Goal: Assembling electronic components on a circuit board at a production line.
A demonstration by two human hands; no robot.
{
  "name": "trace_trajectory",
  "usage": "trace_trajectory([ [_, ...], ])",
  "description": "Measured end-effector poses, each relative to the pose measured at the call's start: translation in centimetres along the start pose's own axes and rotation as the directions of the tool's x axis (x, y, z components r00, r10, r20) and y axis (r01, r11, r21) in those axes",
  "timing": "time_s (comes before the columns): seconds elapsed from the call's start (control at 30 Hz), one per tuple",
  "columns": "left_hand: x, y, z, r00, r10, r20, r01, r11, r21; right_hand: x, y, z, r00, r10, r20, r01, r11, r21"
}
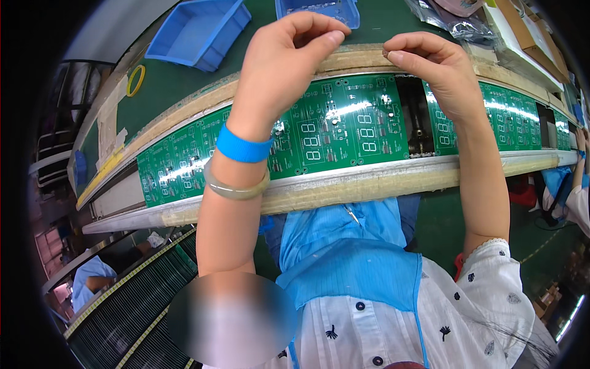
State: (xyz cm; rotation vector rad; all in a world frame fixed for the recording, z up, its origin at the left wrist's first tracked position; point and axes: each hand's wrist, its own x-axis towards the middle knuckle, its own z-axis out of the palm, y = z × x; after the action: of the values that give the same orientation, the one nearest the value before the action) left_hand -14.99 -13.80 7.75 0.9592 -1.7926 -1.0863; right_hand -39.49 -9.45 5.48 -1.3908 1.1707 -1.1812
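My left hand (pixel 284 58), with a blue wristband (pixel 244 144) and a pale bangle (pixel 236 184) on its arm, is raised over the far rail. Its thumb and index finger are pinched together near a blue parts bin (pixel 351 17); whatever lies between them is too small to make out. To its right, my right hand (pixel 433 71) pinches a small dark component (pixel 385 53) at its fingertips, above the far rail. Below both hands runs a row of green circuit boards (pixel 344 132) with white digit outlines and a few mounted parts. Neither hand touches the boards.
A larger blue bin (pixel 196 34) and a yellow tape roll (pixel 136 80) are on the green table beyond the rail. Plastic bags (pixel 458 24) and cardboard (pixel 528 31) sit far right. The near rail (pixel 356 184) borders my lap. A slotted rack (pixel 132 307) stands lower left. Other people work at both sides.
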Motion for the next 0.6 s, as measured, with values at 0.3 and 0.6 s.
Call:
trace_trajectory([
  [0.3, -1.8, -0.7, 1.9, 0.984, -0.176, 0.025, 0.177, 0.968, -0.180, -0.9, -0.4, 0.6, 0.977, -0.111, 0.179, 0.180, 0.882, -0.436],
  [0.6, -1.8, -0.4, 1.8, 0.966, -0.238, 0.097, 0.248, 0.964, -0.096, -0.9, -0.2, 1.3, 0.972, -0.133, 0.193, 0.221, 0.793, -0.568],
])
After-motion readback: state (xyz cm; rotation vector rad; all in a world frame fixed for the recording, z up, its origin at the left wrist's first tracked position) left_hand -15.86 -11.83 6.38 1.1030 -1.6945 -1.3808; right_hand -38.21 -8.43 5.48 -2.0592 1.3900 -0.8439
